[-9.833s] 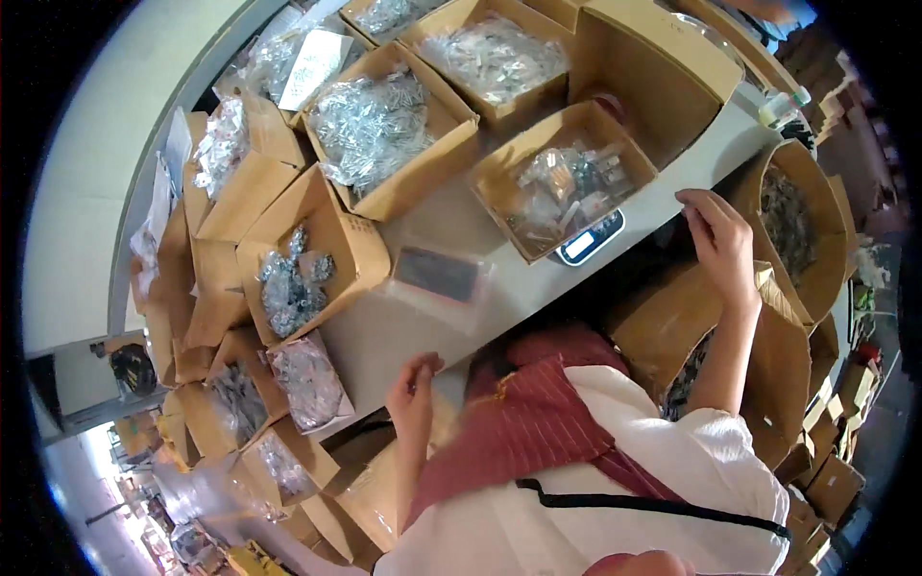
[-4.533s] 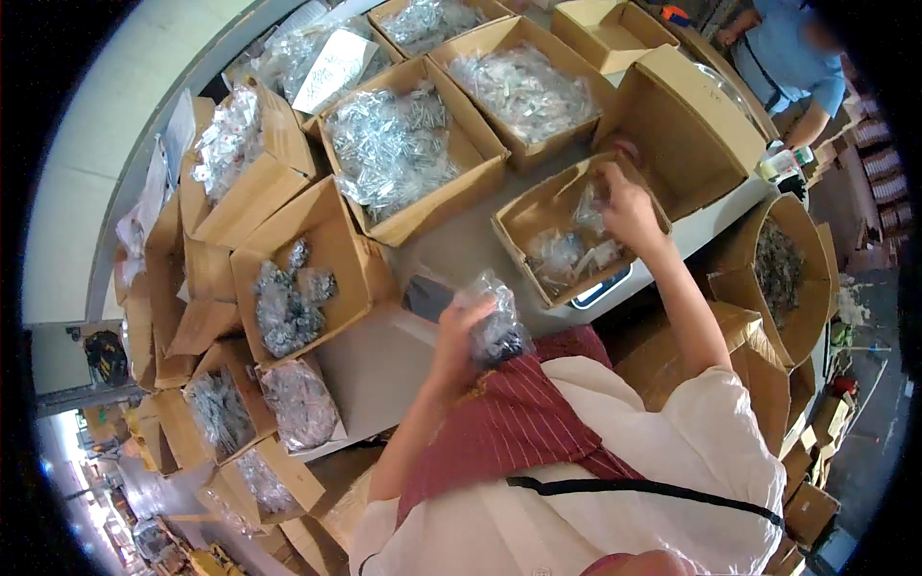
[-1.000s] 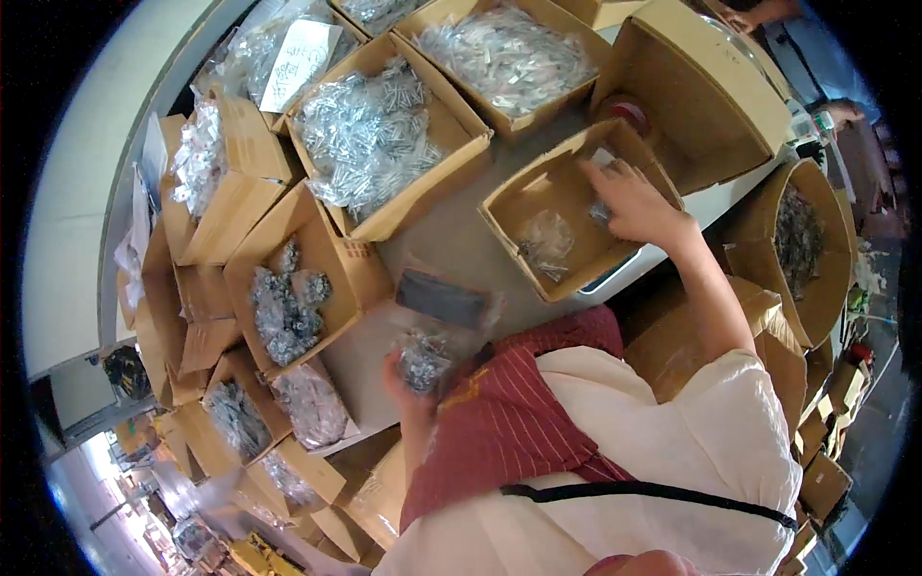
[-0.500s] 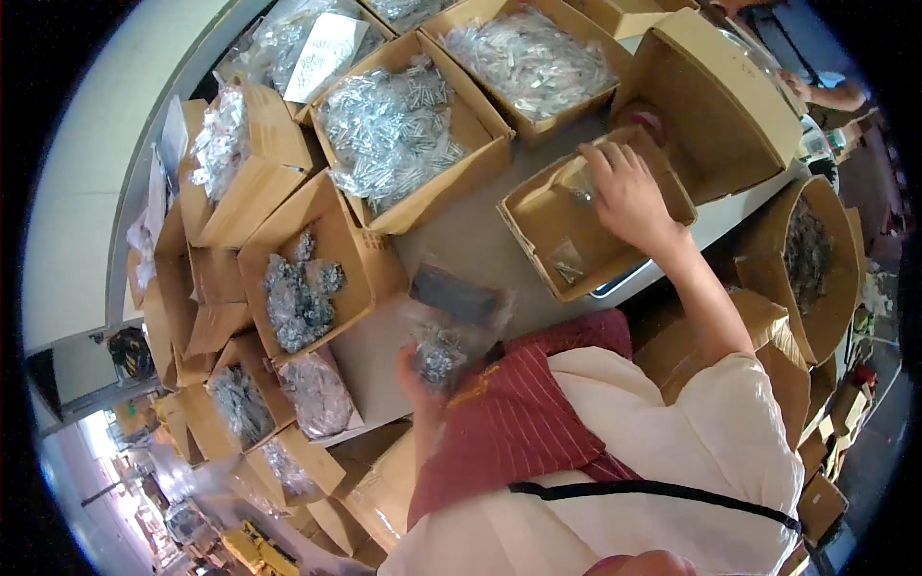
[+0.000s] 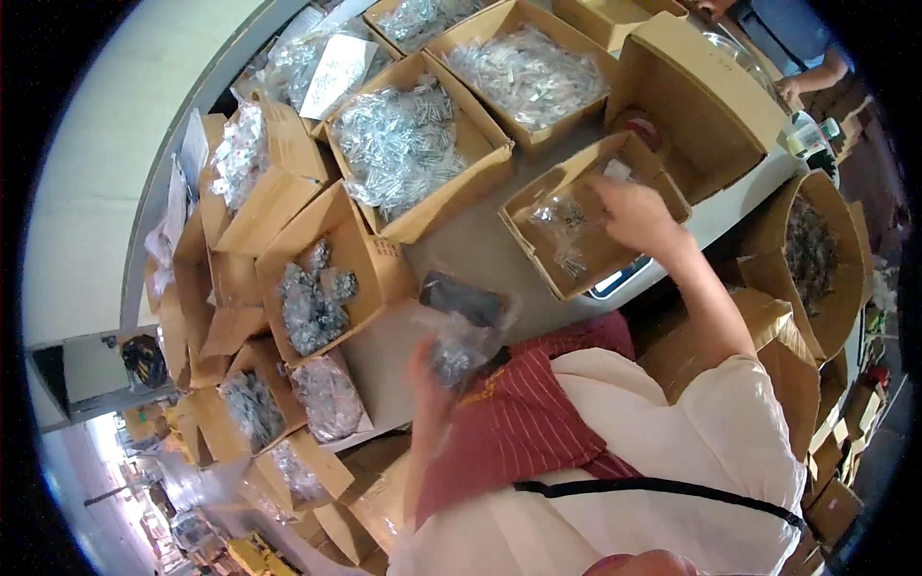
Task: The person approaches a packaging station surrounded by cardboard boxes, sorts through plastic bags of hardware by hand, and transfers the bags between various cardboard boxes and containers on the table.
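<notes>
My left hand (image 5: 432,374) is closed on a clear plastic bag (image 5: 455,353) of small metal parts, held just in front of the dark red apron. A flat dark piece (image 5: 463,300) in clear wrap lies against that bag's upper side. Over a shallow cardboard box (image 5: 534,259) is my right hand (image 5: 642,219), its blurred fingers bent down inside; whether they grip anything cannot be made out. Beside those fingers lies a small clear bag (image 5: 557,213) with little metal parts. Another small bag of screws (image 5: 569,257) rests nearer the box's front wall. A whitish piece (image 5: 618,170) shows just beyond the fingers.
Cardboard boxes of bagged metal hardware (image 5: 399,144) surround the grey table (image 5: 437,252) on the far and left sides. A deep box (image 5: 696,115) stands on its side at far right, near a red roll (image 5: 642,127). Another person's hand (image 5: 792,91) shows at upper right.
A small clear bag that was at my right fingertips now lies in the shallow box. My right hand has shifted slightly nearer and its fingers point lower. The left hand's bag moved slightly.
</notes>
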{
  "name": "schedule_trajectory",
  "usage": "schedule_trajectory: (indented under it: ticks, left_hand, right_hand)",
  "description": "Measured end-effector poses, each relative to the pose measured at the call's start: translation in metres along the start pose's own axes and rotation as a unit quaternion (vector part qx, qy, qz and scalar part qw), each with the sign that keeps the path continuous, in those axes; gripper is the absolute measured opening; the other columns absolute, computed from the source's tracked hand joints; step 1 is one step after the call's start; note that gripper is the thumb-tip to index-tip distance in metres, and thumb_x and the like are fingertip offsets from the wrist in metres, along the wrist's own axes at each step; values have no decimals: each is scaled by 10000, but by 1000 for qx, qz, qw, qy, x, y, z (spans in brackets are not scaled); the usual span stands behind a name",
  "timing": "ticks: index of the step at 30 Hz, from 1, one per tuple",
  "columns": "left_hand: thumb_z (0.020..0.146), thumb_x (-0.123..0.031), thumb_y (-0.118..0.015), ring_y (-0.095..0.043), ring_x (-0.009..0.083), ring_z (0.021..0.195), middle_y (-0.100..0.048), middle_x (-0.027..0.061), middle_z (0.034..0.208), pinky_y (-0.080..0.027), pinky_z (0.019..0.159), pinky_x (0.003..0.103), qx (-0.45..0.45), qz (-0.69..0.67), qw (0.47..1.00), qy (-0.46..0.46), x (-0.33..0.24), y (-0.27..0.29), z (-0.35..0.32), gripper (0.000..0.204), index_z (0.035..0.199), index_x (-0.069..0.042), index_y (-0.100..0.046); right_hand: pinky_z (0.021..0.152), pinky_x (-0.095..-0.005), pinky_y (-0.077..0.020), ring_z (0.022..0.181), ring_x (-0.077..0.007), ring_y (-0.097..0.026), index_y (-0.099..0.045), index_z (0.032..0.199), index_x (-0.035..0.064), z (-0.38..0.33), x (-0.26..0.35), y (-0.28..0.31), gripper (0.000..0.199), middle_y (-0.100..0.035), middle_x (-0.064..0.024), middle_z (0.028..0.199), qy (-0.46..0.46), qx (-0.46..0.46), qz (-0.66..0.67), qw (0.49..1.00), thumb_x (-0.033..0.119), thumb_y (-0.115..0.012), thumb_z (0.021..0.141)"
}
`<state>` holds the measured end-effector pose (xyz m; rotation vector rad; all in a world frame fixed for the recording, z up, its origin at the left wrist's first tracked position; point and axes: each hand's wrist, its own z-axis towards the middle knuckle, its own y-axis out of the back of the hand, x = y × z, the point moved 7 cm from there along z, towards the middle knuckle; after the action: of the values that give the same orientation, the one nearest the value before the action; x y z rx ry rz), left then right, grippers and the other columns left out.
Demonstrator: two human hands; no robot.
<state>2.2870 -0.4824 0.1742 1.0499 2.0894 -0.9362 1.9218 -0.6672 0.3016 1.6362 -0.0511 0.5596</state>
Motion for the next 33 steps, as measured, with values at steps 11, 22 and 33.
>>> schedule_trajectory:
  ticks: [11, 22, 33]
  left_hand:
    - [927, -365, -580, -594, 297, 1075, -605, 110, 1182, -546, 836, 490, 268, -12, 961, 65, -90, -237, -13, 489, 1276, -31, -505]
    - [906, -148, -557, -546, 105, 840, -602, 12, 961, -426, 718, 255, -258, 15, 948, -184, -161, 142, -38, 280, 1177, -82, -585]
    - [788, -390, -654, -313, 466, 1320, -321, 219, 1479, -321, 1042, 576, -395, 669, 628, -42, -134, 295, -61, 630, 1361, -197, -477]
  right_hand:
    - [860, -387, -495, 942, -306, -631, -351, 1432, 121, -22, -6, 76, 658, -559, -197, 1253, 9, -99, 172, 980, 174, -657, 852]
    - [825, -283, -482, 942, -154, -623, -633, 1136, 6, -81, -76, 80, 251, -692, -106, 1004, -134, -150, 267, 942, 58, -576, 897]
    - [861, -454, -513, 1083, -402, -581, -506, 1277, 71, -9, 197, -102, 577, -504, -209, 1323, 168, 20, -161, 972, 97, -657, 720]
